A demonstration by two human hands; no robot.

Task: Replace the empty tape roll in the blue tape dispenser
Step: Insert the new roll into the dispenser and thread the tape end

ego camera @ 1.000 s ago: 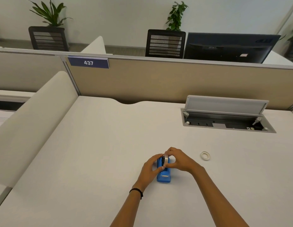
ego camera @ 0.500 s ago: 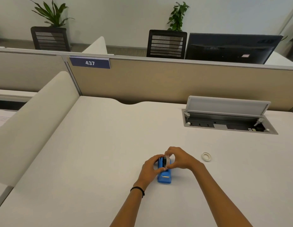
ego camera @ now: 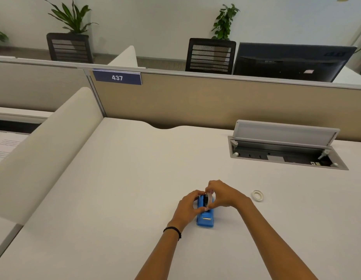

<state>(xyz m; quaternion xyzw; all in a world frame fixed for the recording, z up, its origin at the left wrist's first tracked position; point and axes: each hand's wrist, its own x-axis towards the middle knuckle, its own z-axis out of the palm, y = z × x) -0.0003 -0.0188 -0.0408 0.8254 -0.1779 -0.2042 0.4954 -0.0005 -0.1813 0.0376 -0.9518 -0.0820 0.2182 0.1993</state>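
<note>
The blue tape dispenser sits on the white desk, its cutter end toward me. My left hand grips its left side. My right hand pinches a clear tape roll standing on edge in the dispenser's cradle, against a dark hub. How deep the roll sits is hidden by my fingers. A small white ring, the empty tape roll, lies flat on the desk to the right of my right hand.
An open cable box with a raised lid is sunk into the desk at the back right. A beige partition closes the back, and a low white divider runs along the left.
Both hands have stayed on the dispenser. The right hand's fingers have shifted slightly on the tape roll, which sits a little lower in the cradle.
</note>
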